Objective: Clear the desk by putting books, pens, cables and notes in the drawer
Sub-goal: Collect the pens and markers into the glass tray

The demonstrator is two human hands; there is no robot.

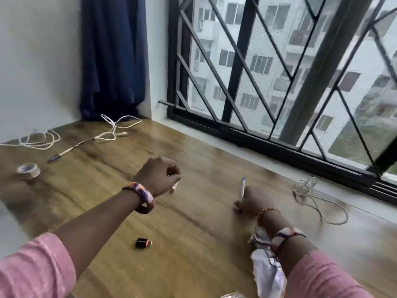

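1. far left: white cable (38,140) loose on the desk (193,222), tape roll (29,171) nearer, blue-capped pen (65,151) just right of them, second white cable (113,127) by the curtain (111,57). all untouched.
2. left hand (158,176): fingers curled, pinching a small white piece (174,187); too blurred to name.
3. near centre: small black item (143,243), label unreadable.
4. right hand (250,201): curled round a white pen (242,188), blue tip pointing far. crumpled notes (266,265) under that forearm.
5. far right: third cable (311,194) by the window (279,72).
6. step, my read: gathering pens. next: carry both loads to the drawer, which is not in view.
7. no readable writing anywhere.
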